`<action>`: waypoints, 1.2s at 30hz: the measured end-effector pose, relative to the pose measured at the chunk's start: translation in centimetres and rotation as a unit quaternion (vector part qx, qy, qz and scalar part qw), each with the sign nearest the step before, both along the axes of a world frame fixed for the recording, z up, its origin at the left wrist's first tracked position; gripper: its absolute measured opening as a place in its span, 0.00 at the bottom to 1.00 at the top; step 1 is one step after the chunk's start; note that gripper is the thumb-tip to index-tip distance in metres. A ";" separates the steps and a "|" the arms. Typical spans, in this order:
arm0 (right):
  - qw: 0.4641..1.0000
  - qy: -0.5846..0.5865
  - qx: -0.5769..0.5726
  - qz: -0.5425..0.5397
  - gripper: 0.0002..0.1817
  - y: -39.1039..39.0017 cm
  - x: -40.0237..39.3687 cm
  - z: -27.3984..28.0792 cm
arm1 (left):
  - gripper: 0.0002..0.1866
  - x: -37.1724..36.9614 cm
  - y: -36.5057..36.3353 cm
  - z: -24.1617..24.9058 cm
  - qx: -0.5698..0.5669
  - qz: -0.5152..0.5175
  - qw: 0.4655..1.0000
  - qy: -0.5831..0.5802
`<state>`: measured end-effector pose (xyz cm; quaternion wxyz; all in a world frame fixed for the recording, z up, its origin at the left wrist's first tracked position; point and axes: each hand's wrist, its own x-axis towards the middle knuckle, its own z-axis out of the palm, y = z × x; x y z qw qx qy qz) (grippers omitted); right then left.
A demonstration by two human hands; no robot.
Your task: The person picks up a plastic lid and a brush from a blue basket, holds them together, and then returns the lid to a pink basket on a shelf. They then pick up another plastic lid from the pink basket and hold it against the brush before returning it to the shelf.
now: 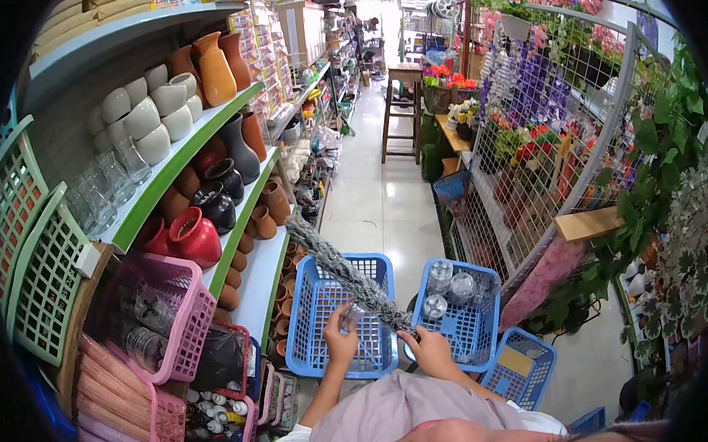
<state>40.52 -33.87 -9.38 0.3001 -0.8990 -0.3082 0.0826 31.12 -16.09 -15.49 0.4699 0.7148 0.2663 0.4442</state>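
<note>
My right hand [432, 353] is closed around the lower end of a long, fluffy grey duster [342, 270], which slants up and away to the left. The fingers of my left hand [342, 344] are curled round a small clear glass [353, 314], partly hidden by the fingers, just beneath the duster. Both hands are over the near part of a blue plastic basket [293, 326] and its right side. To the right, a second blue basket [495, 317] holds several clear glass jars [439, 275].
Shelves on the left carry white pots [142, 120], drinking glasses [114, 180], a red vase [193, 237] and clay pots. A pink basket [188, 319] sits below. On the right stands a wire rack [539, 126] with artificial flowers. A wooden stool [404, 108] stands farther along the aisle.
</note>
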 end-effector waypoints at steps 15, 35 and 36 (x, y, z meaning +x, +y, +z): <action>0.991 0.009 0.131 0.022 0.25 4.7 -4.2 -0.4 | 0.18 -1.6 5.8 -1.5 -0.614 -0.355 0.584 -0.395; 0.976 0.068 0.171 -0.115 0.21 12.3 -9.0 -2.2 | 0.16 -4.6 10.8 -1.4 -0.744 -0.272 0.540 -0.286; 0.976 0.067 0.171 -0.120 0.21 12.1 -9.7 -2.7 | 0.16 -4.6 11.0 -2.3 -0.736 -0.330 0.513 -0.296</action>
